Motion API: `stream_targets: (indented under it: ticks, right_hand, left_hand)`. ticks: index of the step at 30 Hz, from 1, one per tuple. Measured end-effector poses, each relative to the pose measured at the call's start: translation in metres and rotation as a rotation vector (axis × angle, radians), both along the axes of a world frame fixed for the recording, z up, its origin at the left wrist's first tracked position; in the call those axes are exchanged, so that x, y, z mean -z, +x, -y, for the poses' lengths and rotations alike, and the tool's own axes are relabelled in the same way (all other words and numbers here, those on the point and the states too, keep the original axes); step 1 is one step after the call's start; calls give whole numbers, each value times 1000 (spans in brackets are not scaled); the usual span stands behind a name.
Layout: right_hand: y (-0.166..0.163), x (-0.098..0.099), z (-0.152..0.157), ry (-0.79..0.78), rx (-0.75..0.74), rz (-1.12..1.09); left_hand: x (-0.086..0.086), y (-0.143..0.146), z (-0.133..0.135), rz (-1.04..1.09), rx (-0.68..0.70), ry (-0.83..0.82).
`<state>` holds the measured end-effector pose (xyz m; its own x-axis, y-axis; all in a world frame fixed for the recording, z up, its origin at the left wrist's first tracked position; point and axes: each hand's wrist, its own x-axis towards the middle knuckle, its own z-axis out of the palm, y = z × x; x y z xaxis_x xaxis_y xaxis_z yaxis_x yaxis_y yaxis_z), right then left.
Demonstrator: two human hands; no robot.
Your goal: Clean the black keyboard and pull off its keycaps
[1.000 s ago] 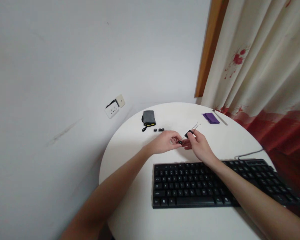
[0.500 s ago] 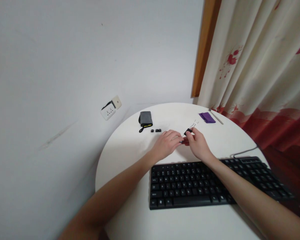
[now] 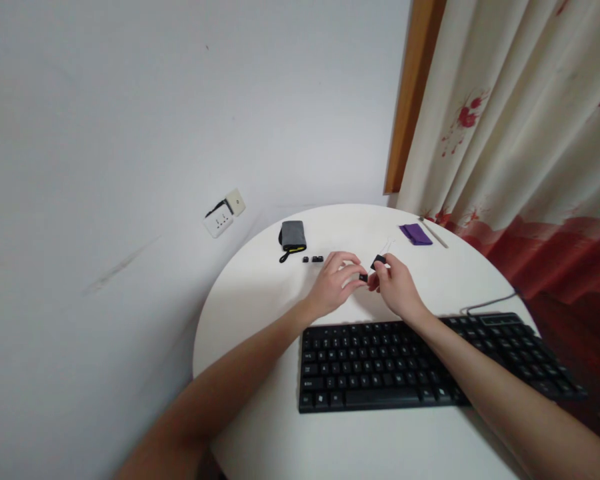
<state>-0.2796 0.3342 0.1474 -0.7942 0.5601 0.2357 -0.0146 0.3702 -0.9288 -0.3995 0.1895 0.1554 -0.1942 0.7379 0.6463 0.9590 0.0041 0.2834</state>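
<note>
Far left, wall socket (image 3: 219, 221) above the edge of the round white worktop (image 3: 250, 300). Grey pouch (image 3: 293, 236) with dark loop lies far left on it, out of the hands' way. Just right of and nearer than the pouch: a single black piece (image 3: 305, 259), then a black pair (image 3: 317, 259), look like keycaps. Lined up side by side, probably so none get lost.

Black keyboard (image 3: 375, 367) spans the near side, long edge facing the person, likely for easy reach; both forearms come in around or over it.

Left hand (image 3: 333, 287), beyond the keyboard: thumb and fingertips pinching a small black keycap (image 3: 363, 277), just right of the keycap row. Fingertip hold presumably because the piece is tiny; top left partly exposed.

Right hand (image 3: 397, 287), just right of it: thumb and fingers pinching the black handle of a wire tool (image 3: 378, 262), wires (image 3: 389, 245) pointing away. Held by the handle, likely leaves both wire ends free. Whether the near wire touches the keycap, can't tell.

Far right: folded purple cloth (image 3: 416, 234), then a slim pale rod (image 3: 435, 233) just beside it, both set aside. Cable (image 3: 490, 305) trails off right of keyboard.
</note>
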Motion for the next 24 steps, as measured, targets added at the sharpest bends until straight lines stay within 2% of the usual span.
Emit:
stream_targets:
  ticks: [3, 5, 8, 12, 14, 24]
  right_hand:
    - [0, -1, 4, -12, 3, 0]
    - [-1, -1, 6, -23, -3, 9]
    - [-1, -1, 8, -41, -7, 17]
    - [0, -2, 8, -46, -18, 13]
    - [1, -3, 9, -48, -19, 2]
    - [2, -2, 10, -64, -58, -5]
  left_hand:
    - [-13, -33, -4, 5, -227, 32]
    - [-17, -55, -7, -12, -351, -37]
    - [-7, -76, -10, 4, -462, -172]
    - [18, -78, -7, -34, -442, -277]
    - [25, -77, -3, -54, -441, -299]
    - [25, -82, 5, -64, -484, -324]
